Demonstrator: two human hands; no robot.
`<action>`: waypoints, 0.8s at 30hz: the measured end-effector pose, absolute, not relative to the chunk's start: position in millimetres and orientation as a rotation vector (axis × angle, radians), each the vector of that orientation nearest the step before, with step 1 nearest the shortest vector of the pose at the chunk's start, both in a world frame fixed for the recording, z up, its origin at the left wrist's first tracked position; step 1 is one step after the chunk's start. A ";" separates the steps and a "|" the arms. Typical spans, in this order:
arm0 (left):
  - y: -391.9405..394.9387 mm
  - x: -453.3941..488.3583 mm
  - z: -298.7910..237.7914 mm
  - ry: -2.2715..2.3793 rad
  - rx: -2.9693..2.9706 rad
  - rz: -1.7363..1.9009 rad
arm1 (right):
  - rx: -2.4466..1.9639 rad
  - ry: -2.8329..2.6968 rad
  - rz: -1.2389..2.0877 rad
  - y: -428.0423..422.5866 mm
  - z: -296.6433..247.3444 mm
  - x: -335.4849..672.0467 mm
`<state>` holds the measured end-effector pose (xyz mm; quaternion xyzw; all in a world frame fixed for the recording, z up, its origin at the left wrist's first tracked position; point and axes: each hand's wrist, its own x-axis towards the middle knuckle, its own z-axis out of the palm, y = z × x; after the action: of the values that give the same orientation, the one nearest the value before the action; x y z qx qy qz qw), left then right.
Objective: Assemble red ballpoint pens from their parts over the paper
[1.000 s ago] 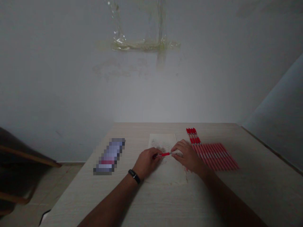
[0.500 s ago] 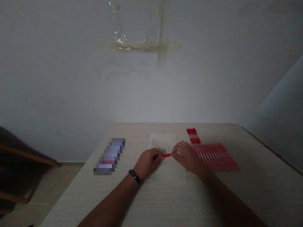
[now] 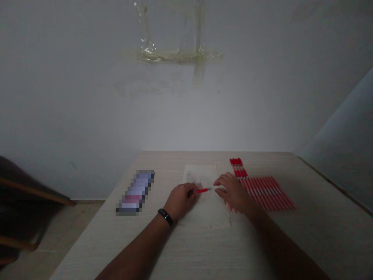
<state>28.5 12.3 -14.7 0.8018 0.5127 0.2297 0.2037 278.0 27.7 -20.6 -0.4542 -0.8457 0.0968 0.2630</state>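
Over a pale sheet (image 3: 204, 217) on the table, my left hand (image 3: 183, 194) is closed around a red pen (image 3: 201, 190). The pen's tip points to the right, toward my right hand (image 3: 230, 190). That hand holds nothing that I can see; its thumb and fingers are apart, just off the tip. Right of it lies a row of several pinkish-red pens or pen barrels (image 3: 268, 192), side by side. Several red-ended pens (image 3: 238, 168) lie just behind them, partly above the row.
A blurred-out flat device, perhaps a phone (image 3: 135, 192), lies on the left of the table (image 3: 163, 167). Behind the table stands a wall with clear tape (image 3: 175, 57) on it. Dark wooden furniture (image 3: 26, 210) stands on the floor at the left.
My right thumb and fingers have come off the pen's tip and spread, moving slightly right. My left hand still holds the pen in nearly the same place.
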 end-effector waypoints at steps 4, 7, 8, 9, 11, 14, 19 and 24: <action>12.8 27.4 -14.8 1.426 2.256 0.616 | -1.273 -2.331 0.223 29.9 -28.5 277.5; 12.7 27.3 -14.6 1.425 2.270 0.615 | -1.309 -2.349 0.202 30.4 -31.4 275.7; 12.7 27.3 -14.6 1.426 2.272 0.619 | -1.320 -2.350 0.202 30.5 -31.7 275.2; 12.6 27.4 -14.5 1.428 2.271 0.622 | -1.329 -2.346 0.201 30.5 -31.7 274.9; 12.5 27.6 -14.4 1.432 2.264 0.623 | -1.342 -2.339 0.202 30.1 -30.7 274.5; 12.6 27.7 -14.4 1.433 2.252 0.607 | -1.351 -2.340 0.209 28.7 -27.0 274.3; 12.8 27.0 -13.8 1.427 2.242 0.630 | -1.355 -2.224 0.381 25.4 -22.6 275.4; 12.9 26.7 -10.6 1.410 2.236 0.658 | -1.363 -1.976 0.712 23.5 -26.8 275.2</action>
<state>26.7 12.9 -10.6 0.8029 0.5064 0.2364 0.2074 275.2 23.5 -26.8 -0.5171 -0.7493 0.2700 0.3135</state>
